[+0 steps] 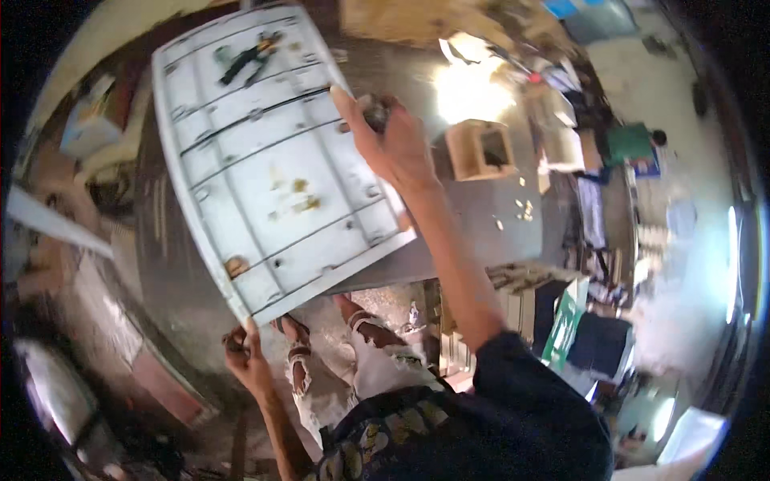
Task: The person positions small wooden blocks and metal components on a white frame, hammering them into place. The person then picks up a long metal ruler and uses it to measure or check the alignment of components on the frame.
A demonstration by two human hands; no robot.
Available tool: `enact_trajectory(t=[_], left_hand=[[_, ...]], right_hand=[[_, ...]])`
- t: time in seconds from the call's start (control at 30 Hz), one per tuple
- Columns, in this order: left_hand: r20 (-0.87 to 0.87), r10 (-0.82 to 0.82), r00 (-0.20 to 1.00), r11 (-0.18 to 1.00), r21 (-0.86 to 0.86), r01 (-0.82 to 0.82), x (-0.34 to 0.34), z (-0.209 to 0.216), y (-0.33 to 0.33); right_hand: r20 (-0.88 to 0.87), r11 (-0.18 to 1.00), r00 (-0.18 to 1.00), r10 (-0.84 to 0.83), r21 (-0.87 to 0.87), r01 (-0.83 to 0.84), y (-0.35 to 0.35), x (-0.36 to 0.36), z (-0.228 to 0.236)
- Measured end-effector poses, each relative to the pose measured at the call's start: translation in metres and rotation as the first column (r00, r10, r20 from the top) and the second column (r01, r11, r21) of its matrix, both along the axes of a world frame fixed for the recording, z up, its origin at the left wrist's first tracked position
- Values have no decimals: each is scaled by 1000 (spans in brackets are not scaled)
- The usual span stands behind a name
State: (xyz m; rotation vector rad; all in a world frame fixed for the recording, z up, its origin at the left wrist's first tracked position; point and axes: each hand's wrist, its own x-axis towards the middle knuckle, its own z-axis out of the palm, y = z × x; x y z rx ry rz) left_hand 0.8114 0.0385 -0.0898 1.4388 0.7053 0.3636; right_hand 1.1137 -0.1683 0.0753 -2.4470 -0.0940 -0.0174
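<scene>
1. Head view: a white ribbed panel [261,232] lies on the dark table [481,220], overhanging its near edge.
2. Left hand [249,361]: fingers curled, thumb at the panel's near-left corner (grip cannot be told).
3. Right hand [399,148]: fingers bent, thumb along the right edge; hold blurred.

The large white rectangular ribbed panel [249,160] looks bright but soft, its small details smudged. Right of its upper half, a yellow-white patch of glare [473,88] burns out all detail. Far right of the panel, a thin white upright light strip [731,264] sits in bluish haze. Left of the panel, dimmer surroundings blur. Fisheye distortion bows straight edges; the corners fall black.
</scene>
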Motion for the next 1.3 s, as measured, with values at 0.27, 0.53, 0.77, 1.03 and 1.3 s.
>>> enact_trajectory(t=[0.27,0.53,0.77,1.03,1.3], left_hand=[[-400,-8,916,955,267,126,-2,31,7],[-447,15,894,762,584,279,58,69,33],[-218,-470,855,333,854,401,208,117,-46],[-272,-335,902,242,901,361,247,57,-54],[-220,-215,952,238,933,269,197,94,-67]], right_hand=[[385,990,920,-71,-89,114,-115,-12,-44],[169,679,675,-718,-46,733,-375,-162,-105],[183,800,780,-599,88,594,-438,-137,-117],[287,802,761,-582,49,595,-414,-138,-123],[432,761,703,-565,-56,646,-404,-117,-100]])
